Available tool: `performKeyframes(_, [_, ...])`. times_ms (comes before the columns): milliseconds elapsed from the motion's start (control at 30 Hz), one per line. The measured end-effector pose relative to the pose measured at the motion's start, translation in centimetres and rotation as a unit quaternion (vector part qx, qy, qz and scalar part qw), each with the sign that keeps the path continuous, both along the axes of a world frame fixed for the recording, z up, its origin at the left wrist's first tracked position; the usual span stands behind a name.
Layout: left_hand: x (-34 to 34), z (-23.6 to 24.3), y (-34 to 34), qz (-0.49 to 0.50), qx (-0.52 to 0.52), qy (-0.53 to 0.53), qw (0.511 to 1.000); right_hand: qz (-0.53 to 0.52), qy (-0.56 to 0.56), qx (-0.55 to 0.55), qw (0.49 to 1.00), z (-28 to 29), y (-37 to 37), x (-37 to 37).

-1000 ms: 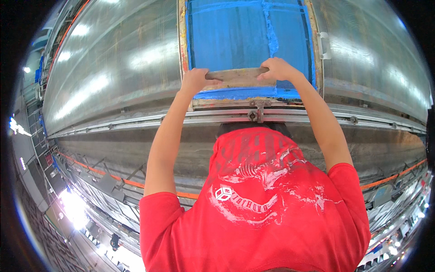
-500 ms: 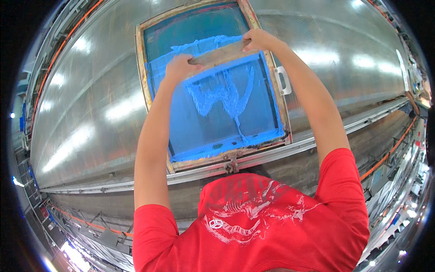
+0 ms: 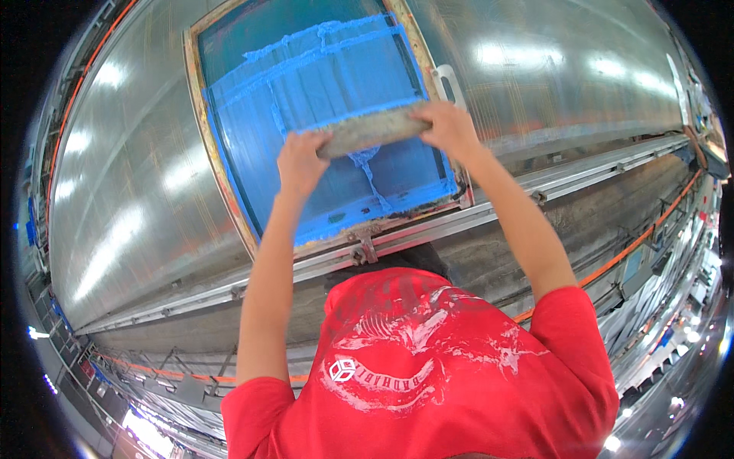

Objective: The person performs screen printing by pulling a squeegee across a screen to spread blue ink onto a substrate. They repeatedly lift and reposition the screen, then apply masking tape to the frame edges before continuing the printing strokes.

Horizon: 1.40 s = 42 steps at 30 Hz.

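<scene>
A screen-printing frame with worn wooden sides lies on the long metal table, its mesh coated with blue ink. Across the mesh I hold a wide wooden squeegee, gripped at both ends. My left hand is closed round its left end, and my right hand round its right end. The squeegee's lower edge is hidden from view. Behind it the ink lies in a smoothed band with a thick ridge at the far side; on the near side a thin blue streak runs toward the frame's front edge.
The shiny metal table stretches away on both sides. Along its near edge runs a metal rail, with a clamp by the frame. A white handle sticks out at the frame's right side. An orange cable runs below the rail.
Both hands have drawn the squeegee nearer to me across the mesh, leaving a smoothed ink band behind it. The frame appears farther up and left in the view.
</scene>
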State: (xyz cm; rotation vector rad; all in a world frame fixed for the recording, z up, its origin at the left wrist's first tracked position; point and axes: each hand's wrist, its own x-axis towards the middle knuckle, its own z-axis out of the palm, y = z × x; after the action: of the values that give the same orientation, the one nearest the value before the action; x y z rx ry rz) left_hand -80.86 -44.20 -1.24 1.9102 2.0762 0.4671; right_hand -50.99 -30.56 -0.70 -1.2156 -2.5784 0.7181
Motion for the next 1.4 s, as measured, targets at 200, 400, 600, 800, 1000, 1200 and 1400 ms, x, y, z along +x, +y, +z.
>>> performKeyframes(200, [7.4,2.2,-12.1,0.028,-0.044,-0.049,0.997,-0.010,0.024,-0.013,1.000,2.0,-13.2,6.1])
performKeyframes(400, [9.4,2.8,-15.8,0.041,-0.070,-0.047,0.996,0.002,-0.008,-0.035,0.999,2.5,-15.9,7.7])
performKeyframes(600, [9.4,2.6,-15.4,0.015,-0.061,-0.025,0.998,0.085,-0.052,-0.050,0.994,3.5,-13.8,7.9])
performKeyframes(800, [10.3,3.2,-14.9,0.001,-0.041,-0.041,0.998,-0.188,0.171,-0.171,0.952,2.6,-0.1,6.0])
performKeyframes(1000, [10.5,3.5,-14.7,0.035,-0.061,-0.018,0.997,-0.306,0.137,-0.136,0.932,-4.0,9.6,1.2])
performKeyframes(1200, [10.7,2.9,-15.5,0.052,-0.043,-0.027,0.997,-0.355,0.171,-0.167,0.904,-5.8,9.9,-1.4])
performKeyframes(1400, [10.8,3.3,-15.2,0.062,-0.060,-0.036,0.996,-0.386,0.193,-0.145,0.890,-5.1,8.2,-1.9])
